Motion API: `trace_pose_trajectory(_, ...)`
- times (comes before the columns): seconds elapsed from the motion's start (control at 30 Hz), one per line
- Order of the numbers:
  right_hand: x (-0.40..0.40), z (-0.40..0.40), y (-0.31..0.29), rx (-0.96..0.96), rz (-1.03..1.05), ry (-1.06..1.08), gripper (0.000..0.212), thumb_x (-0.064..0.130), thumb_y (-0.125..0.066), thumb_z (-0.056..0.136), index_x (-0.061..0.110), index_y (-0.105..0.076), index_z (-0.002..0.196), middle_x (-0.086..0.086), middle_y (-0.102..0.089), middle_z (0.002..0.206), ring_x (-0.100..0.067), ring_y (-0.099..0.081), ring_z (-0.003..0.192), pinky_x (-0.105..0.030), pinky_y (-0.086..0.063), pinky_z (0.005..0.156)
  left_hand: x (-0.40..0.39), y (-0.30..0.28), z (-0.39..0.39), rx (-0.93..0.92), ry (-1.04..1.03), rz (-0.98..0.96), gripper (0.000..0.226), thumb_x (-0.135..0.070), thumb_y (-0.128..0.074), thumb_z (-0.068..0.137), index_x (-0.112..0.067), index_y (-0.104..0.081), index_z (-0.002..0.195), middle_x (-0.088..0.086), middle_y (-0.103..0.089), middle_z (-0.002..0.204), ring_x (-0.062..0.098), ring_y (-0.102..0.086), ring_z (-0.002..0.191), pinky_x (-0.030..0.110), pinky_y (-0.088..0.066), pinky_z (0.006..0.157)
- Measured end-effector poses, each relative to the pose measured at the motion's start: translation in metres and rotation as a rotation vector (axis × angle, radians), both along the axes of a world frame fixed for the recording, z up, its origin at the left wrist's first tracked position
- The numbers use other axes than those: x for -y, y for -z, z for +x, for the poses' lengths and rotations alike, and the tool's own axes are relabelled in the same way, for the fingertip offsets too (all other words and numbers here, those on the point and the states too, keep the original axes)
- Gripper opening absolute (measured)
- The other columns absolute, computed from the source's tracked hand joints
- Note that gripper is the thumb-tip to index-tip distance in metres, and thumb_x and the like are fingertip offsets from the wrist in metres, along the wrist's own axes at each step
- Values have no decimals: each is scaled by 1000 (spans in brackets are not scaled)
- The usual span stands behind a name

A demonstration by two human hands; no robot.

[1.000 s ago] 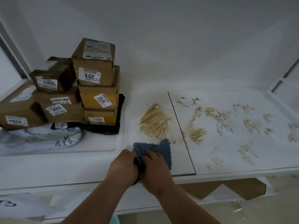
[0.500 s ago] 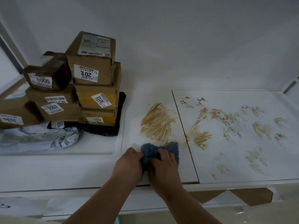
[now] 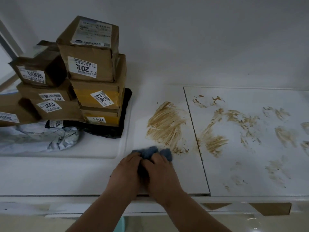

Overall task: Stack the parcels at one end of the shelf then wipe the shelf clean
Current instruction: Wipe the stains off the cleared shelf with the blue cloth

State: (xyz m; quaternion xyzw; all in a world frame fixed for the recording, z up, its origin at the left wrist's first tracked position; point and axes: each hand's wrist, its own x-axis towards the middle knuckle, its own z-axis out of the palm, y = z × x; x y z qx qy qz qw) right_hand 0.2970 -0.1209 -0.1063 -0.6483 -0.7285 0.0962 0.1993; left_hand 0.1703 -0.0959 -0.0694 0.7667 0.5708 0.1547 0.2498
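Cardboard parcels (image 3: 90, 67) stacked at left end of white shelf (image 3: 58, 174), grey mailer bag (image 3: 38, 139) beside. Left hand (image 3: 124, 173) and right hand (image 3: 160, 174) together, both clenched on bunched blue cloth (image 3: 150, 152). Brown smears (image 3: 167, 124) just beyond, more rightward.
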Motion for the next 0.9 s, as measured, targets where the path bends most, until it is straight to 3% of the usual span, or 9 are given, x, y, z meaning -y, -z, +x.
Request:
trace_pose_trajectory(0.13, -30, 12, 4, 54, 107, 124, 25, 41, -56, 80, 39, -72, 100, 2, -59, 96, -24, -48, 101, -45, -45, 89, -21, -12, 7, 109, -131, -56, 23, -19, -52, 91, -25, -53, 113, -2, -55, 115, 12, -54, 95, 22, -39, 79)
trace_pose_trajectory(0.27, -12, -16, 1, -264, -42, 34, 44, 38, -48, 85, 27, -60, 126, 3, -58, 123, -18, -51, 118, -42, -40, 105, -14, -8, -1, 323, -312, -192, 25, -5, -56, 84, -25, -48, 97, 1, -53, 109, 10, -54, 86, 16, -38, 61)
trace_pose_trajectory(0.37, 11, -37, -6, -178, -70, -20, 62, 49, -40, 80, 31, -39, 140, 12, -44, 136, -9, -36, 134, -39, -18, 119, 1, -12, -4, 465, -353, -305, 26, 2, -47, 86, -23, -44, 93, 7, -58, 95, 17, -56, 79, 23, -41, 58)
trace_pose_trajectory(0.43, 4, -34, -11, -165, -87, -43, 61, 51, -35, 77, 31, -43, 134, 11, -47, 135, -11, -36, 135, -40, -15, 121, 5, -16, -10, 528, -349, -302, 24, -1, -45, 89, -25, -45, 94, 7, -60, 89, 19, -57, 76, 27, -44, 58)
trace_pose_trajectory(0.6, -48, -8, 0, -102, -49, -58, 38, 30, -43, 84, 17, -63, 113, -4, -62, 115, -23, -57, 111, -40, -45, 98, -3, -11, -20, 350, -263, -3, 22, -9, -51, 94, -31, -55, 96, -15, -56, 99, -6, -51, 84, 0, -37, 67)
trace_pose_trajectory(0.7, -52, -14, 8, -157, -69, -55, 34, 27, -40, 85, 17, -64, 107, -2, -62, 112, -19, -57, 107, -40, -46, 95, -3, 1, -24, 252, -218, 58, 23, -9, -52, 92, -29, -59, 99, -16, -53, 98, -5, -49, 81, 1, -36, 67)
trace_pose_trajectory(0.83, -6, -16, 0, -183, -55, -205, 39, 28, -50, 88, 27, -58, 126, 10, -58, 129, -9, -49, 126, -33, -31, 113, 9, 15, -30, 183, -132, 121, 21, -7, -52, 81, -24, -60, 89, -14, -56, 90, 0, -50, 74, 12, -39, 65)
trace_pose_trajectory(0.9, -5, -3, -6, -157, -54, -248, 43, 25, -50, 86, 25, -59, 128, 8, -58, 132, -11, -49, 127, -31, -33, 113, 11, 20, -30, 167, -87, 159, 18, -10, -52, 76, -21, -61, 87, -11, -58, 91, 4, -53, 78, 21, -45, 67)
